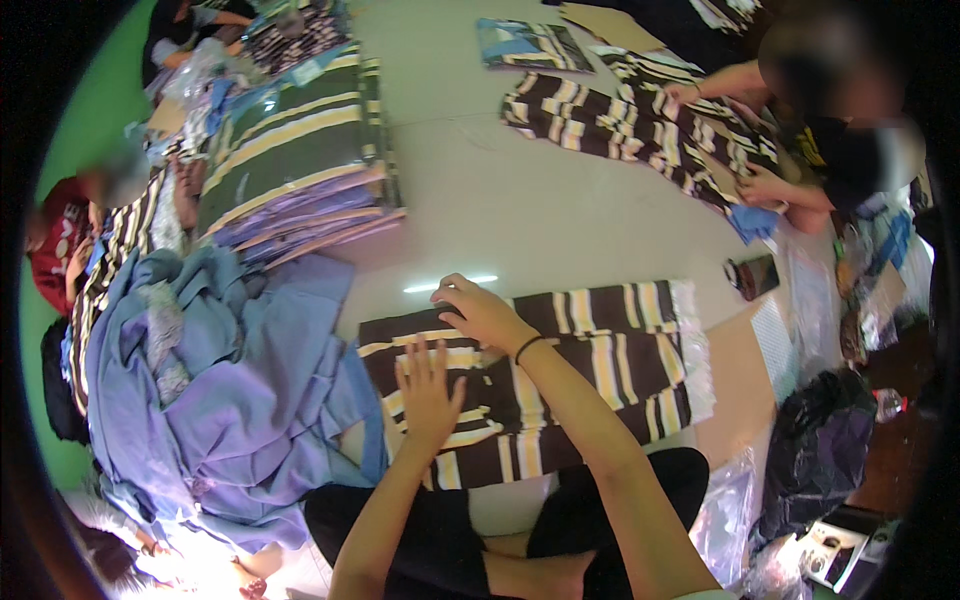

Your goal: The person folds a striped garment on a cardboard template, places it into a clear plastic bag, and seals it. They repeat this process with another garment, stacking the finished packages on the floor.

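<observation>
On the floor before my folded legs lies a flat, folded striped garment [625,365] in dark brown, yellow and white, with a pale, frilly-looking strip along its right end. My left hand [430,395] rests flat on its left part, fingers spread. My right hand [480,315], with a dark band at the wrist, is over the garment's far edge; its fingers are loosely bent and apart. Beside the garment's left end, a large heap of blue cloth [250,380] spreads out.
A stack of bagged striped garments [295,140] stands at far left. At far right, a person's hands [765,187] touch another striped garment [590,115]. A phone-like dark object [752,277], cardboard [735,370] and a black plastic bag [820,450] lie to the right.
</observation>
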### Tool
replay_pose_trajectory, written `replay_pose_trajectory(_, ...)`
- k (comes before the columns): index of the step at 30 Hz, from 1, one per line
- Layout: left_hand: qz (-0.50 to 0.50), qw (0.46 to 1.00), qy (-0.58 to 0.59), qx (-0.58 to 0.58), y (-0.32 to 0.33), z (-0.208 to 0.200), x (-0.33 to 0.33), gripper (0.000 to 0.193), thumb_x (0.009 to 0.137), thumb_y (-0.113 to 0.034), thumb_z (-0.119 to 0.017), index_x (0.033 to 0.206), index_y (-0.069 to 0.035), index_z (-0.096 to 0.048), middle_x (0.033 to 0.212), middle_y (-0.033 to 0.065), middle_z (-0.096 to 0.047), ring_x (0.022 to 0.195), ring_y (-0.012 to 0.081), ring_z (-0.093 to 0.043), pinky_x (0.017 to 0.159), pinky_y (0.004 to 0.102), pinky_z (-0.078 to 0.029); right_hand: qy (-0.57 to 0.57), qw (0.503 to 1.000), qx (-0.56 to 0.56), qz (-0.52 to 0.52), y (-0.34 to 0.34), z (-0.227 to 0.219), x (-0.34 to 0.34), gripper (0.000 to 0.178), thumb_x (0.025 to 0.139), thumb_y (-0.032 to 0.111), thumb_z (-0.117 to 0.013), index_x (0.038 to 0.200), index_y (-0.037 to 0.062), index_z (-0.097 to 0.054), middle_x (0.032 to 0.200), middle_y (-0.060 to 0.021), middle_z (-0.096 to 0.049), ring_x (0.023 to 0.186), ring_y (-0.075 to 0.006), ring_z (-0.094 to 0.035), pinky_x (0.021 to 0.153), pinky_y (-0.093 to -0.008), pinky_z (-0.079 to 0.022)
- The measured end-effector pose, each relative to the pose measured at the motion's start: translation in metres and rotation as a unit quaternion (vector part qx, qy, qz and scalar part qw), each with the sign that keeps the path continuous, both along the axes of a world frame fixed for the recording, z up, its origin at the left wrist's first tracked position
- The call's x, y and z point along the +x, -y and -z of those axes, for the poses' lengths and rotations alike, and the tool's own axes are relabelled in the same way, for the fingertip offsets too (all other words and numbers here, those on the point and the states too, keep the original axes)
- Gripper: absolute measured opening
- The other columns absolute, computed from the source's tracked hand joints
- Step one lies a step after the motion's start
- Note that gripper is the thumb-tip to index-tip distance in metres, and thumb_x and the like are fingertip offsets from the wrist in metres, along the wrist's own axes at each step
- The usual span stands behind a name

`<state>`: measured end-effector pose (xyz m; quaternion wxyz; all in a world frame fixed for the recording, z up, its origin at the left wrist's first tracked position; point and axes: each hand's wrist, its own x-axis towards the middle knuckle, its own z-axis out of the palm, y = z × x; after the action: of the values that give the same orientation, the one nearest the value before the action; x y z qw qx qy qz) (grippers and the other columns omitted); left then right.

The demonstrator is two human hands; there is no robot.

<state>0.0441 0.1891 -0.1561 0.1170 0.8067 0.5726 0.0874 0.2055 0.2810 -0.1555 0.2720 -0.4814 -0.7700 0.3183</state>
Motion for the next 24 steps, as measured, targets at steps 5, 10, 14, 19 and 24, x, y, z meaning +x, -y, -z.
replay_pose_trajectory(5,-0.041,0.996,0.077,-0.024,0.001,-0.008,0.000,0.051,0.081,-0.022,-0.048,0.127,-0.005,-0.033,0.137,0.0190,-0.020,0.127,0.0318,-0.018,0.102,0.0483,-0.011,0.087,0.967,0.112,0.214,0.081,-0.019,0.121,0.029,0.074,0.012,-0.058,0.101,0.0024,-0.050,0.108,-0.0165,-0.047,0.102,-0.0334,-0.045,0.087,-0.0389,-0.037)
replay_pose_trajectory(10,0.043,0.977,0.198,0.073,0.016,-0.024,0.071,0.046,0.070,-0.010,-0.056,0.113,-0.001,-0.043,0.121,0.0202,-0.039,0.114,0.0358,-0.035,0.094,0.0466,-0.023,0.108,0.846,-0.004,0.522,0.213,-0.057,0.224,0.022,0.079,0.014,-0.054,0.094,-0.0011,-0.050,0.083,-0.0191,-0.055,0.084,-0.0338,-0.054,0.072,-0.0397,-0.042)
replay_pose_trajectory(14,0.144,0.938,0.316,-0.010,0.003,-0.011,0.169,0.037,0.073,-0.004,-0.053,0.109,-0.002,-0.046,0.120,0.0189,-0.041,0.114,0.0341,-0.036,0.094,0.0418,-0.028,0.236,0.785,-0.281,0.498,0.302,-0.063,0.232,0.042,0.079,0.040,-0.051,0.078,-0.0011,-0.060,0.063,-0.0175,-0.058,0.063,-0.0341,-0.057,0.061,-0.0416,-0.044)
replay_pose_trajectory(19,0.162,0.947,0.277,0.029,-0.016,0.009,0.284,0.040,0.071,-0.003,-0.054,0.110,-0.002,-0.047,0.119,0.0193,-0.041,0.111,0.0337,-0.038,0.096,0.0424,-0.026,-0.088,0.784,-0.374,0.487,0.314,-0.029,0.224,0.044,0.075,0.040,-0.059,0.071,-0.0035,-0.059,0.053,-0.0085,-0.052,0.049,-0.0166,-0.051,0.050,-0.0305,-0.041)
replay_pose_trajectory(24,0.104,0.977,0.185,0.035,-0.021,0.013,0.330,0.039,0.065,-0.005,-0.055,0.103,0.000,-0.052,0.094,0.0135,-0.053,0.097,0.0293,-0.045,0.088,0.0456,-0.028,-0.194,0.758,-0.291,0.550,0.291,-0.019,0.225,0.030,0.073,0.025,-0.065,0.079,-0.0028,-0.057,0.055,-0.0013,-0.049,0.049,-0.0086,-0.045,0.046,-0.0243,-0.037)
